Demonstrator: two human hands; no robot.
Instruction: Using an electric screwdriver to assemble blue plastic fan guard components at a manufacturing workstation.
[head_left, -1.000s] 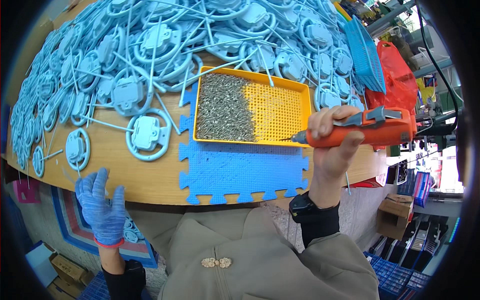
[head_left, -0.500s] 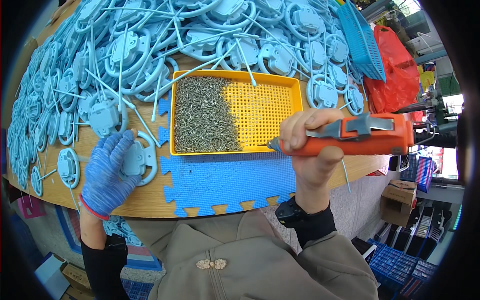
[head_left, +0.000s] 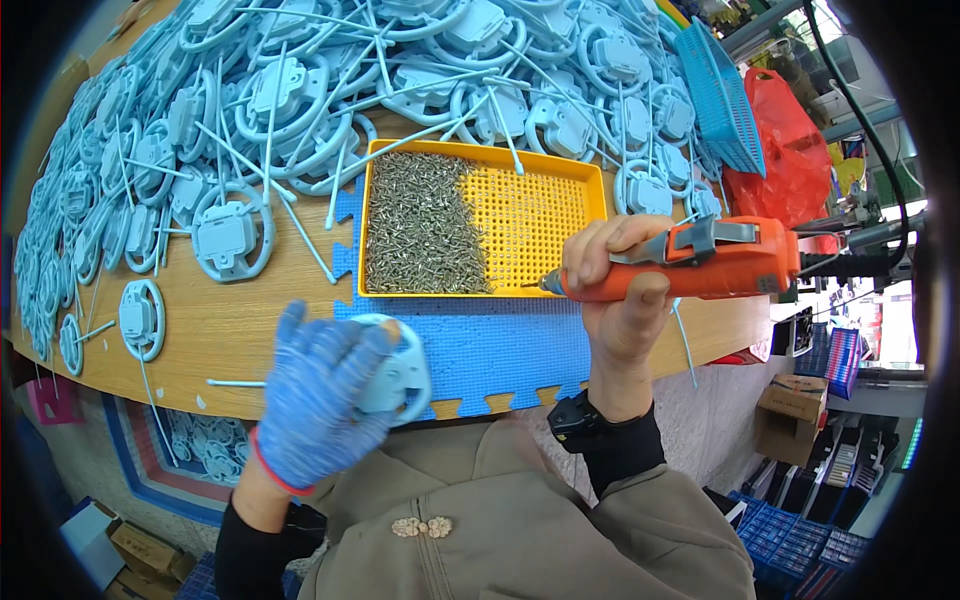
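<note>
Round plastic part (head_left: 407, 376) (under knit-gloved hand (head_left: 322, 402))

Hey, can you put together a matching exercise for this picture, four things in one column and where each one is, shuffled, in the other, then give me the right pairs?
Things:
1. Orange power screwdriver
2. Small metal screws
3. Red plastic bag
4. Blue glove

Places:
A. Heaped in the left part of the yellow tray
B. On the left hand, which holds a light-blue ring-shaped part
C. In the right hand
D. Just right of the light-blue basket

Right pairs: 1-C, 2-A, 3-D, 4-B
</note>
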